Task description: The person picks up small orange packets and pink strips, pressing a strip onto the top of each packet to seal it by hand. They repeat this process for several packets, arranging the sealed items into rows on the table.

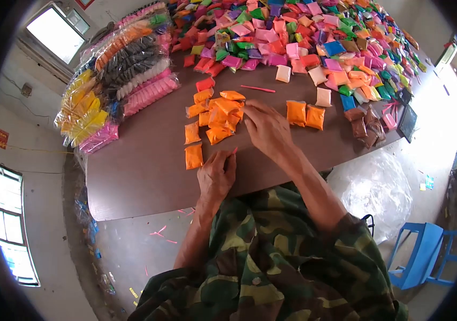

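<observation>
My left hand (pixel 216 174) rests at the table's near side, its fingers closed in a pinch. A small tip of a pink strip (pixel 235 151) sticks out between its thumb and forefinger. Farther up, my right hand (pixel 268 131) reaches over the table with its fingers apart, at the right edge of a loose heap of small orange packets (pixel 219 115). Whether its fingertips press on a packet is hard to make out. More orange packets (pixel 193 156) lie in a column left of the heap, and two orange packets (pixel 296 113) lie side by side to the right.
A large mound of multicoloured packets (pixel 292 40) covers the table's far side. Clear bags of sorted packets (pixel 121 69) are stacked at left. Brown packets (pixel 365 128) lie near the right edge. Another pink strip (pixel 258 89) lies on the table (pixel 137 176). A blue stool (pixel 421 254) stands at right.
</observation>
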The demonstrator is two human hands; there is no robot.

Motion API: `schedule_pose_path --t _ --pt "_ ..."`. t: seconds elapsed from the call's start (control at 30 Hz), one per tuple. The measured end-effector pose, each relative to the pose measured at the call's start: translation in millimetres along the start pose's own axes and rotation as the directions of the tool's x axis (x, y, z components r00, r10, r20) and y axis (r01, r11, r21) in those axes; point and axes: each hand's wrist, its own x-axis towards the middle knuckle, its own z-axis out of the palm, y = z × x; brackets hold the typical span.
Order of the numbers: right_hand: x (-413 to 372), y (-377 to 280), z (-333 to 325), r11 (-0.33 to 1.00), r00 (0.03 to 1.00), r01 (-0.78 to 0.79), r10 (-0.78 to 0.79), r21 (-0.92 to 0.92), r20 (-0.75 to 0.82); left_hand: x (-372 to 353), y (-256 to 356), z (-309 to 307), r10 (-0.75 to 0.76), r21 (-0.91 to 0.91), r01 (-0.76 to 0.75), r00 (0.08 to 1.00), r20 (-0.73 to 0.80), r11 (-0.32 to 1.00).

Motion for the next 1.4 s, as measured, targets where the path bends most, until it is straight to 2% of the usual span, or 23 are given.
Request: schedule_pose_path --t 0.17,0.27,0.37,0.47,0.57,0.67,0.77,0.87,0.97,1.07,1.17,1.3,1.4 --pt "41 22 40 0.999 0.998 0.031 -0.032 -0.021 -0.047 -1 1 -2 0.015 -0.019 -0.015 1.000 -0.020 1.000" --pt "58 28 45 0.999 0.996 0.031 -0.032 0.008 0.080 -1 -1 0 0.021 -0.011 -0.021 0.999 -0.028 1.000" --pt "69 28 42 0.998 0.977 -0.048 0.054 -0.036 0.205 -2 1 -1 -0.008 0.006 0.008 1.000 -0.021 1.000" --pt "73 40 53 1.000 0.984 0.027 -0.023 -0.015 0.179 -1 -1 0 -0.001 -0.020 0.000 1.000 -0.026 1.000" --pt "75 30 34 0.977 0.941 -0.213 0.210 -0.015 0.267 -2 -2 0 0.007 -0.002 -0.007 1.000 -0.017 1.000" --pt "55 31 27 0.992 0.994 -0.074 0.081 0.104 -0.069 -2 0 -1 0.012 -0.031 -0.013 0.999 -0.038 0.999" --pt "15 19 -7 0.960 0.992 -0.031 0.064 0.277 -0.109 0 4 -2 0.035 -0.045 -0.038 0.997 -0.069 0.998" --pt "-45 21 -29 0.975 0.995 0.099 -0.100 0.199 -0.006 -1 -1 1 0.007 -0.047 -0.010 0.998 -0.064 0.999" --pt "-75 18 -52 0.981 0.956 0.191 -0.192 0.025 0.221 -1 -1 0 -0.056 -0.083 0.052 0.997 -0.044 0.995" --pt "-82 11 -66 0.998 0.974 0.052 -0.061 0.047 0.220 -2 -7 2 -0.037 -0.082 0.036 0.999 -0.018 0.996" --pt "-90 2 -63 0.994 0.990 -0.110 0.108 0.013 0.091 -1 -5 2 -0.054 -0.079 0.052 0.998 -0.018 0.996" --pt "-86 -31 -55 0.992 0.986 -0.050 0.068 -0.115 0.155 0 -3 0 -0.032 -0.052 0.031 0.999 -0.023 0.998" --pt "-89 -29 -37 0.990 0.987 -0.067 0.084 -0.124 0.139 0 0 2 -0.044 -0.056 0.043 0.999 -0.020 0.998"
